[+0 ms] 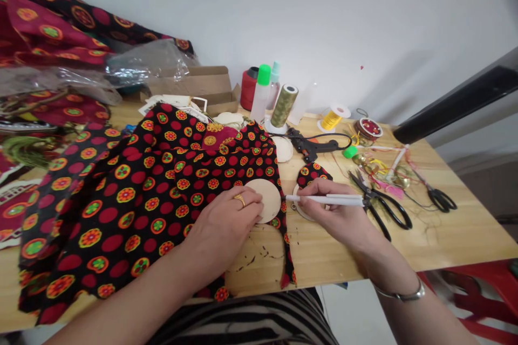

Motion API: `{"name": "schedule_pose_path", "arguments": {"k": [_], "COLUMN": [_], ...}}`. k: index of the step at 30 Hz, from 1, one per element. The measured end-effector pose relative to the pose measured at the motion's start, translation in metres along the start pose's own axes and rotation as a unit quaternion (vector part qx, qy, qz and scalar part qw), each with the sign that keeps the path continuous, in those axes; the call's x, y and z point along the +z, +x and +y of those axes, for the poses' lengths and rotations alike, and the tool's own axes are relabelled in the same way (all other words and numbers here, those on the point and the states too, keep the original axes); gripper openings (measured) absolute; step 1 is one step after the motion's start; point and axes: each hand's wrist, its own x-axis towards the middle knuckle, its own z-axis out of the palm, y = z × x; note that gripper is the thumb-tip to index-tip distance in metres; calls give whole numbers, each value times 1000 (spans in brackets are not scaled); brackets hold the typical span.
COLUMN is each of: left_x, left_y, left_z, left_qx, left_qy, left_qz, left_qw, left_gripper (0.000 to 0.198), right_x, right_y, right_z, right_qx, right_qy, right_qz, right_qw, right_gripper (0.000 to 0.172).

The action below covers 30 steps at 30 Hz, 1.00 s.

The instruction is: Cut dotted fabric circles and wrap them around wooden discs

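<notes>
A black cloth [159,183] with red dots and bright flower rounds is spread over the wooden table. My left hand [226,221] is closed, its fingers pressed together, holding a pale round disc [267,200] down on the cloth near its right edge. In my right hand [338,215] is a white pen [340,200], its dark tip pointing left at the cloth just beside the disc's rim. Under that hand lies another pale disc [300,209], partly hidden, and just behind it a small patterned cloth scrap [313,173].
Black-handled scissors [378,202] lie right of my right hand, with a smaller pair [441,199] beyond. Behind are a glue gun [311,145], a green thread cone [284,108], a yellow spool [332,118] and a green-capped bottle [261,94]. More fabric [52,32] is heaped at left.
</notes>
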Motion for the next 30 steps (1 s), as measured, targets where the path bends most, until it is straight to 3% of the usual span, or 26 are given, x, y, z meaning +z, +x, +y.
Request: {"name": "schedule_pose_path", "arguments": {"k": [16, 30], "left_x": [0, 0], "left_y": [-1, 0], "left_z": [-1, 0], "left_qx": [8, 5], "left_qy": [12, 20], "left_qz": [4, -5], "left_qw": [1000, 1000], "left_gripper": [19, 19], "right_x": [11, 8], "right_y": [10, -5], "right_z": [4, 3], "right_qx": [21, -13], "right_qy": [44, -48], "right_qz": [35, 29], "right_qw": [998, 998], "right_gripper": [12, 13]}}
